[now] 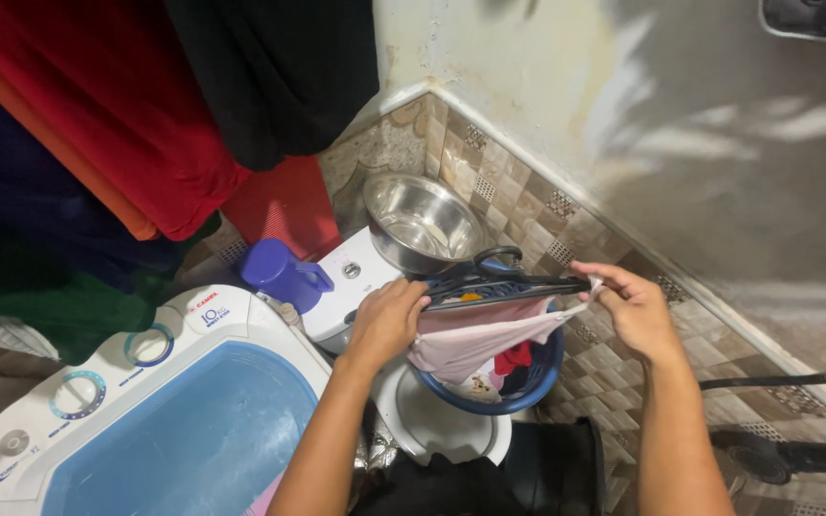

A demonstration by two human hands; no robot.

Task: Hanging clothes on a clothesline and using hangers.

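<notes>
A pink cloth (475, 344) is gripped by the left hand (384, 320) and pinched by the right hand (633, 311) on a dark hanger (504, 284); it is best kept taut.

Seen from above: left hand (386, 320) and right hand (635, 308) gripping opposite ends of a dark hanger (504, 284) draped with a pink cloth (470, 341), held over a blue basket (528, 377) of clothes. Behind the hanger, a steel bowl (423, 222) on a white appliance (356, 277), with a purple jug (281, 272) beside it. At lower left, a washer (145, 411) with blue lid; above it, hanging red, black and navy garments (126, 105).
</notes>
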